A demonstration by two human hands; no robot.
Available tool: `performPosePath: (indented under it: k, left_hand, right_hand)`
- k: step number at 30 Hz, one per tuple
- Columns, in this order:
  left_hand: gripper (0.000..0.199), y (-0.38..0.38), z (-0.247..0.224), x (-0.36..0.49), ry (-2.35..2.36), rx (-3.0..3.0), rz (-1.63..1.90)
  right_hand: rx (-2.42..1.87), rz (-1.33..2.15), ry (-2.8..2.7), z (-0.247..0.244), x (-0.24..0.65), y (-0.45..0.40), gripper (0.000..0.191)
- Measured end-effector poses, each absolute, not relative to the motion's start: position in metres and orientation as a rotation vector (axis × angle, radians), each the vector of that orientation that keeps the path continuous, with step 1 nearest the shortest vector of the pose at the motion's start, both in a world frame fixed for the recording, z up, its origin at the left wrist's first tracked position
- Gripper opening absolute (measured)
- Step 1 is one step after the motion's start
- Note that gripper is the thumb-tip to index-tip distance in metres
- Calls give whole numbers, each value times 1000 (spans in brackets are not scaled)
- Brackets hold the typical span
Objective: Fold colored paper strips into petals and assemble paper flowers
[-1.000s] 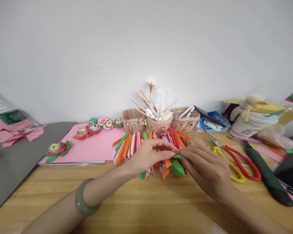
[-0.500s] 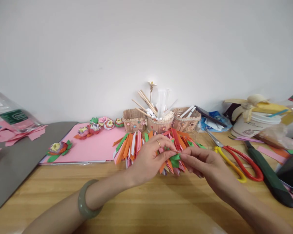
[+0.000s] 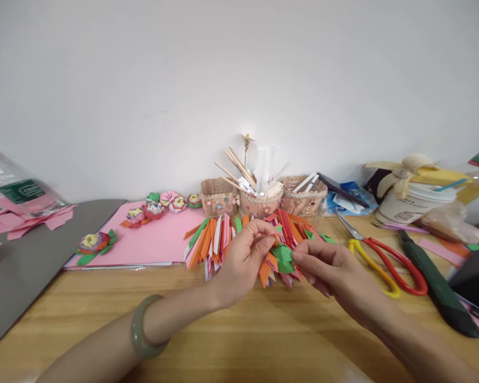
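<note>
Observed from where I stand: both hands meet over the table (image 3: pixel 191 324), just in front of the folded strips (image 3: pixel 211 242). The right hand (image 3: pixel 331 268) has its grip pinched, thumb and forefinger closed on the right edge of the green paper (image 3: pixel 282 259). Its remaining fingers are loosely curled beneath. The left hand (image 3: pixel 243 260) has thumb and forefinger drawn nearly together, with a bit of orange paper (image 3: pixel 273 239) between them; whether this joins the green paper, I cannot tell. The green paper sits between the two hands, in front of the strips. The scissors (image 3: pixel 369 244) lie near the right hand, untouched, with the cutter (image 3: pixel 437 287) beside them.
</note>
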State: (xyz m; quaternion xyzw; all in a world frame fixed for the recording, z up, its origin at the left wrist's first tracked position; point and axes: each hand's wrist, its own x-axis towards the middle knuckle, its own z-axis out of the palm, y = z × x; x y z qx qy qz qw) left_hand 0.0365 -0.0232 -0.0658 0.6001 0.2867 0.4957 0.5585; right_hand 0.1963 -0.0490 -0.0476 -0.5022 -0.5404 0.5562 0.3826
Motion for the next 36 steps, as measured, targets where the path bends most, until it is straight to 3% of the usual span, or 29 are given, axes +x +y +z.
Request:
performPosePath:
  k: [14, 19, 21, 28, 31, 36]
  left_hand:
    - [13, -25, -67, 37, 660, 1370, 1255]
    - [10, -20, -64, 36, 486, 1127, 1235]
    - [10, -19, -62, 36, 423, 1028, 1191]
    - [8, -18, -63, 36, 389, 973, 1039]
    - [7, -13, -64, 32, 420, 1046, 993]
    - [24, -9, -63, 29, 572, 1352, 1036]
  right_hand:
    - [-1250, 1533, -1331, -54, 197, -51, 28]
    - [-1232, 1218, -1224, -57, 202, -47, 38]
    - [-1237, 1110, -1158, -58, 203, -44, 33]
    - [-1254, 1205, -1534, -57, 200, -44, 28]
    - [-1296, 1016, -1629, -55, 201, -47, 26]
    - [-1226, 439, -1860, -57, 204, -48, 13]
